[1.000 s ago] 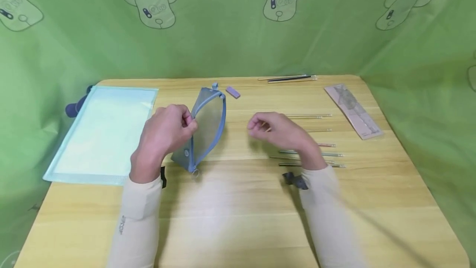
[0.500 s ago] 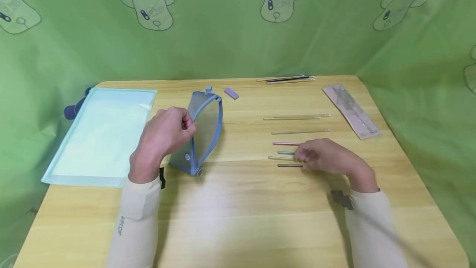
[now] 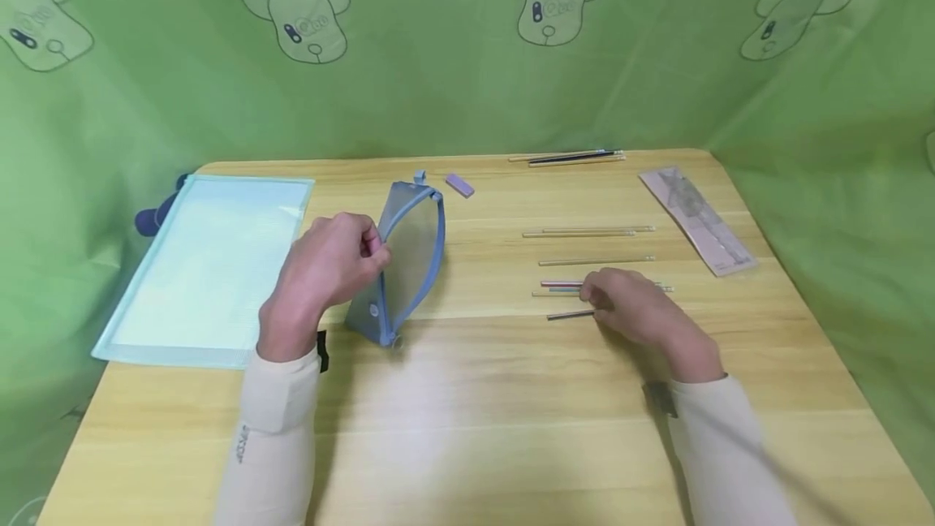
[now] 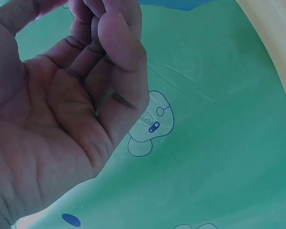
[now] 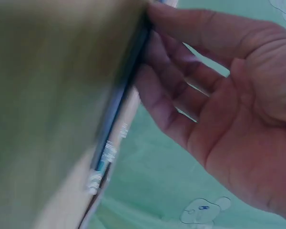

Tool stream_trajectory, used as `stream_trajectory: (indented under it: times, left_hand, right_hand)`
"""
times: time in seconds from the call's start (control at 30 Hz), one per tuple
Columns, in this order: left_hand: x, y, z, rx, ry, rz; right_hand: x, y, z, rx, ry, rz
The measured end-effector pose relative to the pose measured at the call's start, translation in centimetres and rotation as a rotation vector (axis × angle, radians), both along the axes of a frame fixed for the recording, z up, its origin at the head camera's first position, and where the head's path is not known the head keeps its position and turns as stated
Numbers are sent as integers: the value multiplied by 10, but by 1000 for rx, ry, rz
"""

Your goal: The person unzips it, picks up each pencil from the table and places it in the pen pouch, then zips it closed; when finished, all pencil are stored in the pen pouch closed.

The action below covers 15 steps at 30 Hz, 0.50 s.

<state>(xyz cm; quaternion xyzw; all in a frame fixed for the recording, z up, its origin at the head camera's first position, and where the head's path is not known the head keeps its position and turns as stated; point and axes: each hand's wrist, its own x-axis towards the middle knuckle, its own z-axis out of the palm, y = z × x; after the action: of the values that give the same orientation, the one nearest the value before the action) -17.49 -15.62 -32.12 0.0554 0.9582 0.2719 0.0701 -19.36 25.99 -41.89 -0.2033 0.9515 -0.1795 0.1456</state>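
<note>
On my head feed, the left hand pinches the rim of a blue zippered pouch between thumb and fingers. The pouch stands tilted left of centre on the wooden surface, its mouth gaping toward the right hand. That hand is down among the pencils on the right side, fingers curled, with thumb and fingertips round a dark pencil; my right wrist feed is blurred there, so I can't tell how firm the hold is.

Just beyond the dark pencil I see a red pencil, a teal pencil and a yellow pencil lying close together, running partly under the same fingers. Farther back lies a lone tan pencil, then a pair of tan pencils, and near the far edge a small cluster of pencils, one of them dark.

A purple eraser sits just beyond the pouch. I have a light blue folder flat on the left, partly over a dark blue object I can't identify, and a packaged ruler set slanting at far right. A green curtain printed with cartoon heads hangs behind everything.
</note>
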Motion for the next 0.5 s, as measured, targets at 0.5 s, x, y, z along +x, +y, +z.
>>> stream_trajectory:
  times: [0.5]
  left_hand:
    - [0,1,-1,-4,5,-6]
  right_hand:
    - [1,-15,-7,-17,30,-49]
